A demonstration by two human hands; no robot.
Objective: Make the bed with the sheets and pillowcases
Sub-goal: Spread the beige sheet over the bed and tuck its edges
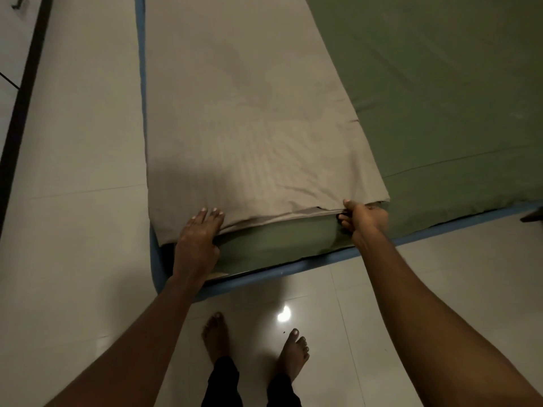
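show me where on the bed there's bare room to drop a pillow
Free: the wide green sheet right of the tan sheet, out to the blue frame. Crowded: the near edge, where the left hand rests on the tan sheet and the right hand pinches its corner.

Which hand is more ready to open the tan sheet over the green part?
Probably the right hand: it pinches the tan sheet at the corner beside the bare green sheet. The left hand only presses flat.
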